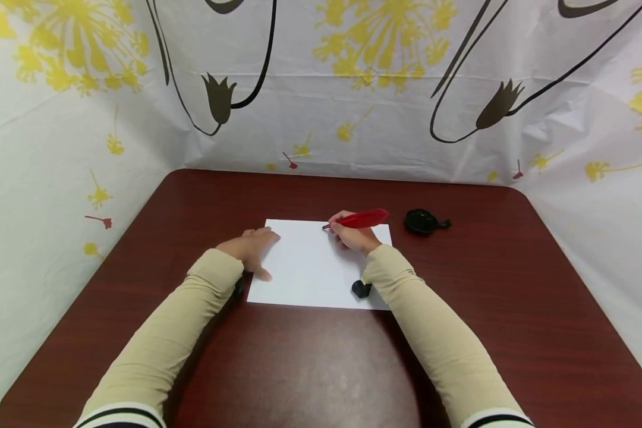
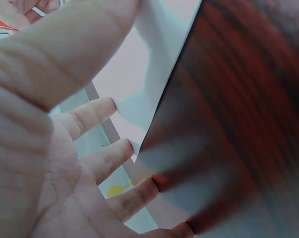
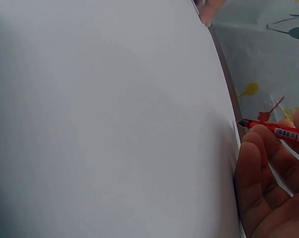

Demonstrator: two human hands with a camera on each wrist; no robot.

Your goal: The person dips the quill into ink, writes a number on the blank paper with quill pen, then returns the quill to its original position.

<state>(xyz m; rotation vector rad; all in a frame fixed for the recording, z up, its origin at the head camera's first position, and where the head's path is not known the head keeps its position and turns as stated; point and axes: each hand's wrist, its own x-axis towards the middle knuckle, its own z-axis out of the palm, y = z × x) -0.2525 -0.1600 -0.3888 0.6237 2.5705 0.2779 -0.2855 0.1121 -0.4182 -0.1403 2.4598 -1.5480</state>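
Observation:
A white sheet of paper (image 1: 310, 261) lies on the dark red-brown table. Near its far edge my right hand (image 1: 355, 236) pinches a red pen (image 1: 359, 219) with a broad, feather-like upper part. In the right wrist view the pen's red barrel (image 3: 287, 134) carries a barcode label, and its dark tip (image 3: 242, 123) is at the paper's edge; whether it touches cannot be made out. My left hand (image 1: 254, 249) rests at the paper's left edge with fingers spread. In the left wrist view those fingers (image 2: 107, 163) reach the paper's corner and the wood beside it.
To the right of the paper stands a small black pan-shaped dish (image 1: 421, 222) with a short handle. A small black object (image 1: 361, 289) shows by the right cuff, over the paper. White sheeting (image 1: 310, 125) with flower prints hangs behind the table (image 1: 299, 362) and along its sides.

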